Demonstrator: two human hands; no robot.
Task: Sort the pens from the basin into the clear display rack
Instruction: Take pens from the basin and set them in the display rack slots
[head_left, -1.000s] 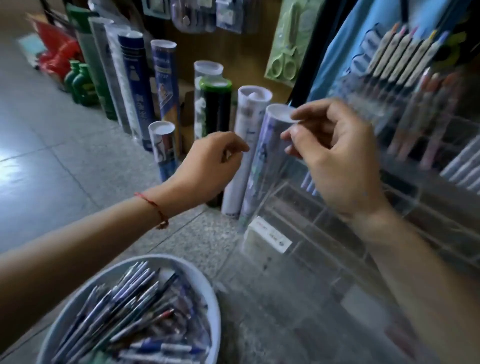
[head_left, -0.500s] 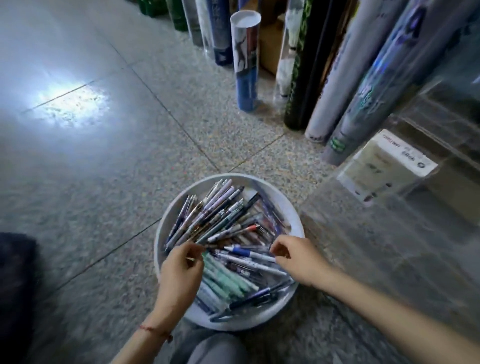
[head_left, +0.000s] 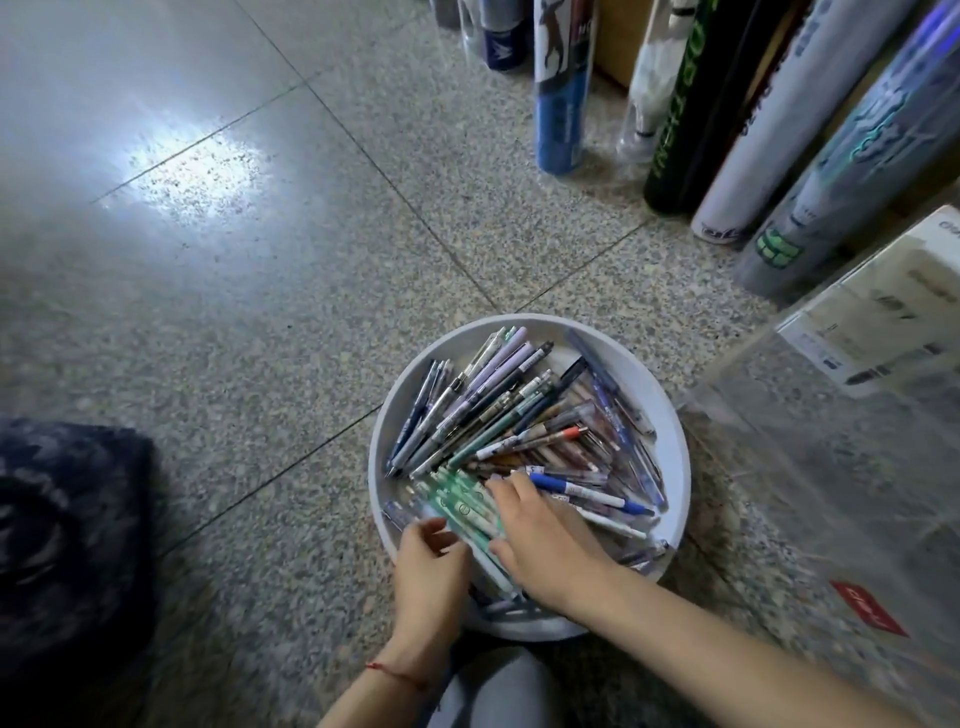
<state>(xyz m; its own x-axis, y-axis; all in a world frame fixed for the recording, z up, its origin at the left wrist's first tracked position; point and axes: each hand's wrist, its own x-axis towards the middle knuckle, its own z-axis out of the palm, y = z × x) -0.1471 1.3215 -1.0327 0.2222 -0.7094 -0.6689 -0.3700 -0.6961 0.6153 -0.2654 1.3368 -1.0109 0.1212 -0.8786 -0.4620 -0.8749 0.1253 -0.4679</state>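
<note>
- Dozens of pens (head_left: 498, 410) lie heaped in the white basin (head_left: 671, 447) on the floor, so most of the sorting looks left to do.
- The clear display rack (head_left: 831, 467) stands just beside the basin at 3 o'clock; the part in view shows no pens.
- The right hand (head_left: 540, 535) lies spread, fingers fairly straight, on the pile at the basin's 6 o'clock.
- The left hand (head_left: 431, 566) touches a bunch of green-and-white pens (head_left: 462, 506); blur hides whether it grips them.
- Likely step: gathering a batch.
</note>
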